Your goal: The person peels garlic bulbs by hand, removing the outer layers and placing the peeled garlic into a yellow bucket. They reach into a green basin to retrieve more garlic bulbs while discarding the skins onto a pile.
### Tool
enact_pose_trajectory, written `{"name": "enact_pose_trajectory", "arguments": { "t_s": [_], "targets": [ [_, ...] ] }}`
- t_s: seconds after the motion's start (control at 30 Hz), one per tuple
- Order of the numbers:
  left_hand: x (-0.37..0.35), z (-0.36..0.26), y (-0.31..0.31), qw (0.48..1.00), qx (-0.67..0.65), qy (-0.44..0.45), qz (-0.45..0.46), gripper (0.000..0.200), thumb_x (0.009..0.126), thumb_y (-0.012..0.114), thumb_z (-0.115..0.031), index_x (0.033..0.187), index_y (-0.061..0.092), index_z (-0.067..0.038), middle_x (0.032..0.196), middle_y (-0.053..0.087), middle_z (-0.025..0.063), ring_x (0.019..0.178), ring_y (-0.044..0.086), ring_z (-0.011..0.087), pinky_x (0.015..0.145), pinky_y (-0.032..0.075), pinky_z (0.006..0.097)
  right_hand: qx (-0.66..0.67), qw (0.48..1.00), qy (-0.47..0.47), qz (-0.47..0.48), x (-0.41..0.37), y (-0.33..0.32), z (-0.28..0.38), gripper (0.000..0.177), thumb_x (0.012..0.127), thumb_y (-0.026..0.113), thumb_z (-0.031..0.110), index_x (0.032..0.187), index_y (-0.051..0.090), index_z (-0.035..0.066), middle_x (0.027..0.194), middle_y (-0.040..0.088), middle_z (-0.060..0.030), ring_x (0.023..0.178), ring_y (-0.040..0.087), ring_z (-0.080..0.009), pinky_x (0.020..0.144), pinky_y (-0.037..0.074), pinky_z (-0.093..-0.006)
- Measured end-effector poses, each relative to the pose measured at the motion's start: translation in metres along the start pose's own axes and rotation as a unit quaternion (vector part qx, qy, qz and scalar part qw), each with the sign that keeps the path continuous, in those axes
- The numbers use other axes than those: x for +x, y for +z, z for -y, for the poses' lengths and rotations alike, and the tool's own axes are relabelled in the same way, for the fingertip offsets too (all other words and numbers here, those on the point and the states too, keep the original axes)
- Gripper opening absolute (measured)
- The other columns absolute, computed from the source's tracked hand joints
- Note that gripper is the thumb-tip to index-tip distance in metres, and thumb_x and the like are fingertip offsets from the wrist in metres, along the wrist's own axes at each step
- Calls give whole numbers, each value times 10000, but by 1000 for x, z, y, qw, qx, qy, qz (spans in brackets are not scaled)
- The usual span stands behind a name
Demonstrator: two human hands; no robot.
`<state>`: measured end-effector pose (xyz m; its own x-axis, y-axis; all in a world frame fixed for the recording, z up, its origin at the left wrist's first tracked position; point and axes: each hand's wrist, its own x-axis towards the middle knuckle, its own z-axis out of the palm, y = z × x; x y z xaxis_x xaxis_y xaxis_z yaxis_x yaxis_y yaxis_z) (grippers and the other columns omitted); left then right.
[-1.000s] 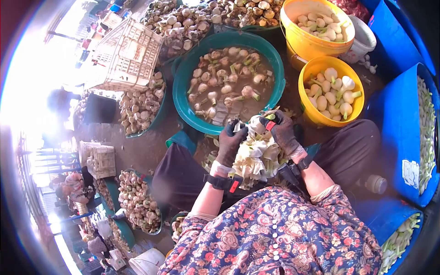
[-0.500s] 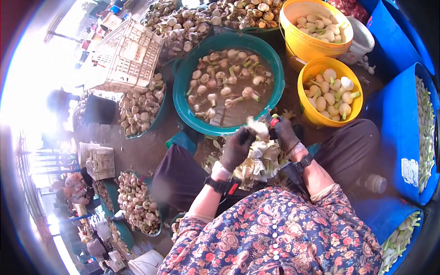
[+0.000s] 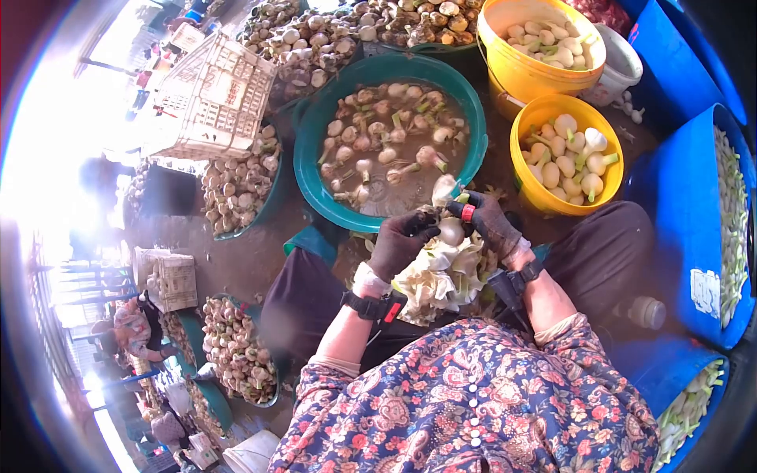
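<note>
A pale garlic bulb [image 3: 451, 231] is between my two gloved hands, its green stem end pointing up toward the basin. My left hand [image 3: 400, 243] has its fingers closed at the bulb's left side. My right hand [image 3: 494, 226], with a red band [image 3: 467, 213] on one finger, closes round the stem end from the right. A loose whitish skin [image 3: 443, 190] stands up above the fingers, in front of the basin rim. Below the hands, a heap of peeled garlic skins [image 3: 438, 276] lies between my knees.
Ahead stands a green basin [image 3: 306, 169] of muddy water and garlic. Yellow buckets [image 3: 544, 206] of peeled bulbs stand right of it. Blue containers [image 3: 670, 189] line the right side. A white crate [image 3: 229, 94] and garlic piles [image 3: 239, 347] are at left, where another person [image 3: 134, 327] works.
The bulb has turned and sits lower between my hands, with its stem end now showing. A whitish skin now stands up above my fingers. The person at left has shifted.
</note>
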<state>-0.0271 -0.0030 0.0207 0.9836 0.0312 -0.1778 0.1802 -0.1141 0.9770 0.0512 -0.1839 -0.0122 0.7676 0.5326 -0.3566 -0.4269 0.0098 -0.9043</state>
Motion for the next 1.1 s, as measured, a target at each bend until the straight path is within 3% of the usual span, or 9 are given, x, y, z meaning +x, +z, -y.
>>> {"name": "enact_pose_trajectory", "arguments": {
  "t_s": [0.43,0.5,0.6,0.67,0.77,0.87,1.0,1.07,1.1],
  "targets": [
    [-3,-10,6,975,198,94,19,113,773,644,-13,868,584,-2,721,603,48,659,531,74,609,459,258,26,998,51,29,5,2,-13,270,815,653,296,916,659,45,690,564,15,574,492,-77,499,406,-242],
    [-5,0,8,955,266,132,2,99,774,618,-21,844,549,-7,680,561,67,614,518,98,584,447,268,32,997,71,-14,0,7,-8,259,813,653,300,877,655,49,675,557,12,557,484,-82,491,398,-245],
    [-26,-7,15,971,224,57,57,141,752,608,-39,870,535,-14,733,590,159,672,609,297,618,474,337,20,992,88,-90,9,-6,-19,265,802,664,328,818,643,63,655,551,2,527,477,-93,474,383,-253],
    [-45,-6,18,960,246,54,125,118,756,606,-59,857,559,-23,728,575,119,649,570,215,613,455,316,37,983,115,-138,12,-9,-21,289,786,678,359,779,631,74,635,544,-3,505,473,-103,461,373,-260],
    [-64,3,5,928,335,17,158,178,729,601,-77,899,583,-29,803,612,153,771,609,326,675,479,386,111,960,162,-201,13,-9,-24,357,734,714,442,741,607,102,591,520,8,474,469,-117,433,349,-266],
    [-65,22,-28,782,554,-137,253,252,720,572,-151,959,637,-106,835,643,145,837,619,328,743,492,414,212,955,163,-126,7,-17,-33,345,729,714,455,753,597,132,595,521,18,463,462,-113,418,342,-259],
    [-46,3,-52,778,541,-198,250,265,681,627,-252,922,698,-169,899,669,109,848,631,292,795,489,390,269,955,90,-90,15,-16,-34,321,780,665,463,830,598,153,631,559,19,499,520,-103,422,393,-245],
    [-29,-3,-56,768,576,-168,224,337,685,689,-401,918,698,-157,886,675,97,852,639,275,781,497,378,497,857,131,-27,14,-22,4,314,819,625,459,865,595,150,641,574,16,518,550,-99,435,426,-242],
    [-17,-2,-57,809,542,-156,167,399,689,693,-434,943,683,-127,892,672,114,858,636,289,794,493,388,538,840,51,42,-2,-28,33,314,867,552,439,939,593,136,766,611,10,670,611,-120,449,456,-245]
  ]
}}
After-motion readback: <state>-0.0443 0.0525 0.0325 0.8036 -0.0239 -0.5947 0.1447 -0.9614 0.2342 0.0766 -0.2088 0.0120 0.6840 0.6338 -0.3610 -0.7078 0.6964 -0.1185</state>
